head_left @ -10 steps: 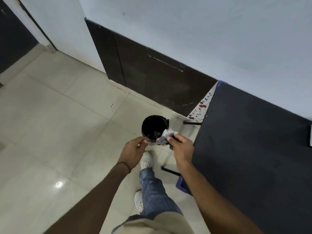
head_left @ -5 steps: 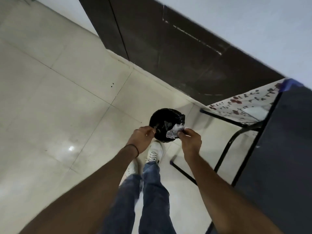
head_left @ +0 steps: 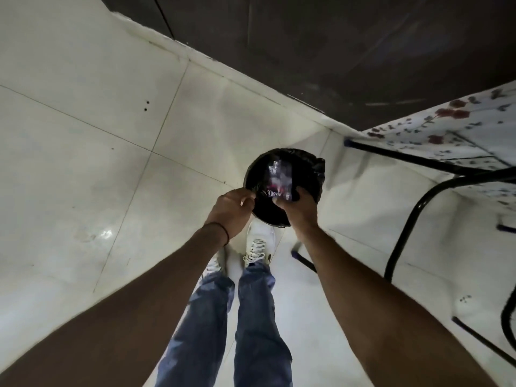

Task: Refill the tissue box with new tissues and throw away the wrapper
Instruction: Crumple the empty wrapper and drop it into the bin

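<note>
Gleaming clear wrapper [head_left: 279,178] — crumpled, printed.

Pale glossy floor tiles [head_left: 83,152] with thin dark grout lines fill the frame from nine o'clock through six o'clock, catching a small bright glint of light [head_left: 105,234] at about eight o'clock. A dark brown wall panel [head_left: 335,51] runs along the top from twelve to two o'clock, meeting the floor at a white skirting edge. At three o'clock stands a table with black tubular metal legs [head_left: 405,227], draped in a white cloth with red flowers [head_left: 452,127].
</note>
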